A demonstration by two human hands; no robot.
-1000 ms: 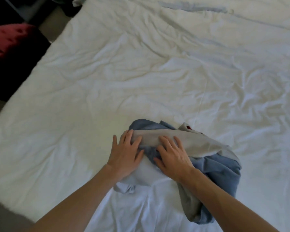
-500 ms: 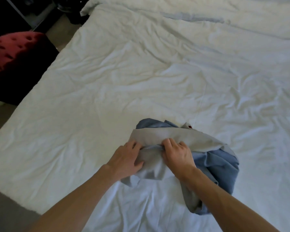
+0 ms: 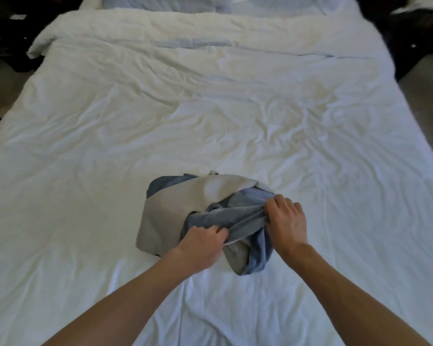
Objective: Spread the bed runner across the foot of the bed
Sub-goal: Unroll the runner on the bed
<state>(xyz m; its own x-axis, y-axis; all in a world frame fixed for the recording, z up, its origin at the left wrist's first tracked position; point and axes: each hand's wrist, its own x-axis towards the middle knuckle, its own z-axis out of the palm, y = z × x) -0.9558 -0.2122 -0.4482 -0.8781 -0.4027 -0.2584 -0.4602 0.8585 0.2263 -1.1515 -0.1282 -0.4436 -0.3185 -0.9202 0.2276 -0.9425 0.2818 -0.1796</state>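
The bed runner (image 3: 185,203), grey on one side and blue on the other, lies bunched in a heap on the white duvet (image 3: 210,121), near the middle of the bed's lower half. My left hand (image 3: 201,242) pinches a blue fold at the heap's near edge. At the heap's right side my right hand (image 3: 286,217) grips the same blue fold. The fold is stretched taut between the two hands. Both forearms reach in from the bottom of the view.
The wrinkled duvet covers the whole bed, and pillows (image 3: 210,3) lie at the far end. Dark floor and furniture (image 3: 0,33) border the bed on the left, and dark floor (image 3: 425,71) shows on the right.
My hands went from resting flat on the heap to gripping it, then shifted right and took hold of a blue fold. The view swung to face the bed head-on.
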